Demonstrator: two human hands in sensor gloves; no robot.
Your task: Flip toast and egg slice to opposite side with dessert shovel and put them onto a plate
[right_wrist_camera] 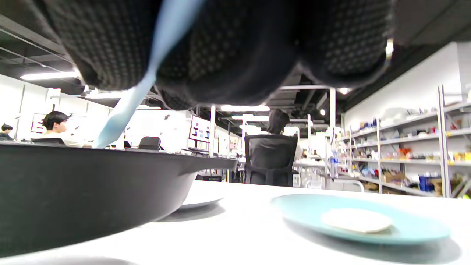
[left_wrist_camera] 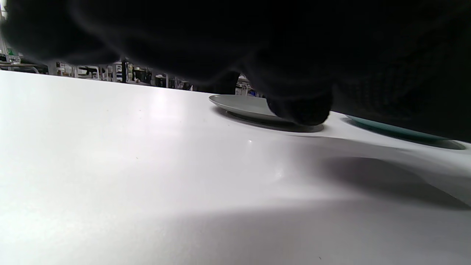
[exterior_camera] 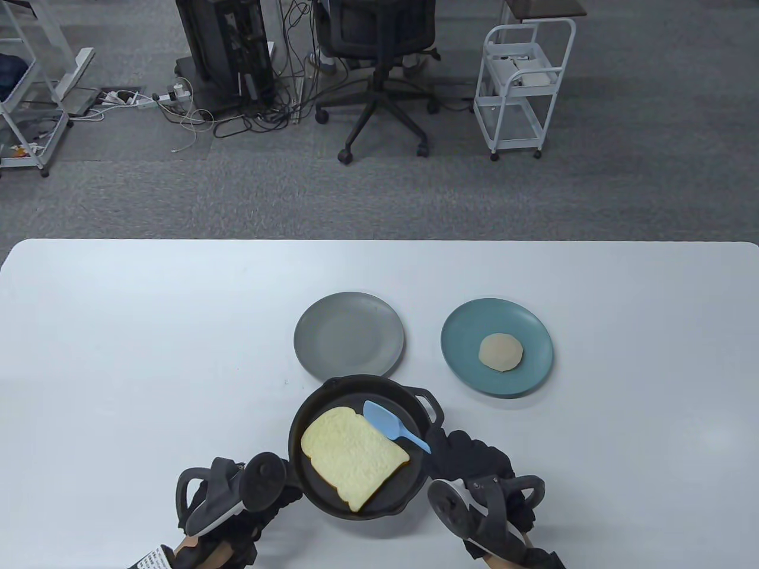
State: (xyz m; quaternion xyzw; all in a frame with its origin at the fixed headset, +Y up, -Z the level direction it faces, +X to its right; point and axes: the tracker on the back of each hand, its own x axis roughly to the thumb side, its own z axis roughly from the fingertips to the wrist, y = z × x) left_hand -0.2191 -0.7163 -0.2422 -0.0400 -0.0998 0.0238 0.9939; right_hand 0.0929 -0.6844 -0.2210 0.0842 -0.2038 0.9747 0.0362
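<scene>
Two items make up the job, and one looks settled: the egg [exterior_camera: 501, 352] lies on the teal plate [exterior_camera: 468, 332], so I judge the toast step to be the one in hand. The toast [exterior_camera: 353, 457] lies flat in the black pan [exterior_camera: 299, 424], and the gray plate [exterior_camera: 332, 341] just beyond the pan holds nothing. The right hand [exterior_camera: 480, 474] grips the handle of the blue shovel [exterior_camera: 391, 425]; its blade rests inside the pan beside the toast's far right edge, not yet under it. The left hand [exterior_camera: 237, 498] sits at the pan's near left side, mostly hidden by its tracker, and I cannot tell whether it grips the pan or merely rests there; the left wrist view shows only dark glove over the table. Next, the blade likely has to slide low under the slice while the pan is kept from skidding, then turn the slice over and carry it to the gray plate, which is probably its target. A soft slice may fold or slip off a narrow blade. The white table [exterior_camera: 148, 355] is smooth and faintly glossy. Beyond it lie gray carpet, an office chair [exterior_camera: 379, 65], a white cart [exterior_camera: 522, 83], tangled cables, and, in the right wrist view, shelving and seated people.
</scene>
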